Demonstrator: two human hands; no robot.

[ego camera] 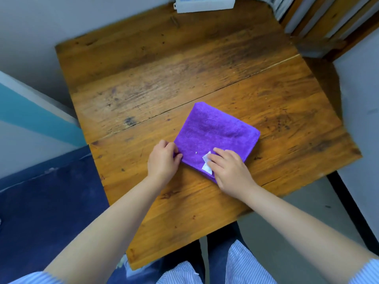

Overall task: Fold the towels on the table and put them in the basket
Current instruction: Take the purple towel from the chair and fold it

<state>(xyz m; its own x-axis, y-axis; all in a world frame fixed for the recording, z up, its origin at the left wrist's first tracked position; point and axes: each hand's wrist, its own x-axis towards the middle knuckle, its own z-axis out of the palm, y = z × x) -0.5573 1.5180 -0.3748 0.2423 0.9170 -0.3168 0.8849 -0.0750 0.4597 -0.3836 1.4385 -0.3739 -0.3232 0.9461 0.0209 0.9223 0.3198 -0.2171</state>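
Note:
A purple towel (215, 134) lies folded into a rough square on the wooden table (164, 83), with a white label (206, 163) showing at its near corner. My left hand (163, 159) pinches the towel's near-left corner with curled fingers. My right hand (230, 169) lies flat on the near edge beside the label, fingers straight and pressing down. A white basket (205, 4) shows partly at the table's far edge.
The table's left edge runs along a white wall with a teal stripe (30, 113). Slatted wooden furniture (328, 17) stands at the far right. A dark blue surface (51, 212) lies at the near left, grey floor at the near right.

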